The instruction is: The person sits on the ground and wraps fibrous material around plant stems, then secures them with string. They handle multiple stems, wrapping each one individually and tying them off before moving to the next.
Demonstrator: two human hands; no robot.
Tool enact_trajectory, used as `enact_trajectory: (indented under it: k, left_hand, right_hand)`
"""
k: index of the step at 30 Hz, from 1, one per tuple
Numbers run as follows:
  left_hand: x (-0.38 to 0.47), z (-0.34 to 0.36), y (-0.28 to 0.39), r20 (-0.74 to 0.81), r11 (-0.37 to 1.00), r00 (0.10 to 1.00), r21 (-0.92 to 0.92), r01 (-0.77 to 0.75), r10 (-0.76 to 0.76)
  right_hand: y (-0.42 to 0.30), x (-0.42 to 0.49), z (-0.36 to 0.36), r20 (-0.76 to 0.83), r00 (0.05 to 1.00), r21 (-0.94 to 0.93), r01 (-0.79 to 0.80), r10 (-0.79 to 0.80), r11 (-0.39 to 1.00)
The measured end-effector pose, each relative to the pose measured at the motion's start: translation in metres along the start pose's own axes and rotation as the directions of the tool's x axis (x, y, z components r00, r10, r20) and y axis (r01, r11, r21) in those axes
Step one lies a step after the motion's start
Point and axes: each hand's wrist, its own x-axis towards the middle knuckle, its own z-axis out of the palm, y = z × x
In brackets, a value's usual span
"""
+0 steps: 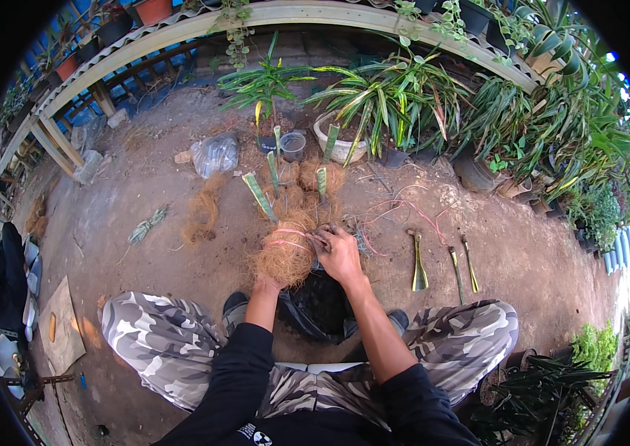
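Note:
A ball of brown coconut fibre (pixel 284 262) rests in my left hand (pixel 269 282), whose fingers are mostly hidden by the fibre. Pink twine (pixel 287 243) circles the ball in two bands. At its right side, the soil-stained fingers of my right hand (pixel 342 255) pinch together at the twine. Just beyond stand several similar fibre balls (pixel 327 177) with cut snake plant leaves upright in them. One leaf cutting (pixel 260 196) leans left behind the held ball; which ball it grows from I cannot tell. Below my hands, a black plastic bag (pixel 305 328) holds dark soil.
Three leaf cuttings (pixel 417 262) lie on the ground at right, near loose pink twine (pixel 404 203). Loose fibre (pixel 203 209) and a green cord bundle (pixel 147 226) lie left. Beyond are a clear plastic bag (pixel 214 155), a plastic cup (pixel 292 146) and potted plants (pixel 343 146).

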Motion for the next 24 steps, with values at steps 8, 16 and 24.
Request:
enact_trajectory:
  k: [8, 16, 24]
  left_hand:
    - [-0.005, -0.002, -0.002, 0.059, 0.996, 0.997, 0.07, -0.06, 0.056]
    - [-0.003, 0.003, -0.004, 0.006, 0.994, 0.998, 0.082, -0.068, 0.068]
    - [-0.002, 0.007, -0.001, 0.101, 0.997, 0.993, 0.034, -0.067, 0.063]
  right_hand:
    - [0.007, -0.001, 0.007, -0.095, 0.987, 0.052, -0.126, 0.131, 0.991]
    - [0.007, -0.006, 0.015, -0.109, 0.963, 0.05, -0.243, 0.247, 0.969]
    - [0.002, -0.003, 0.007, -0.018, 0.999, -0.014, -0.052, 0.051, 0.999]
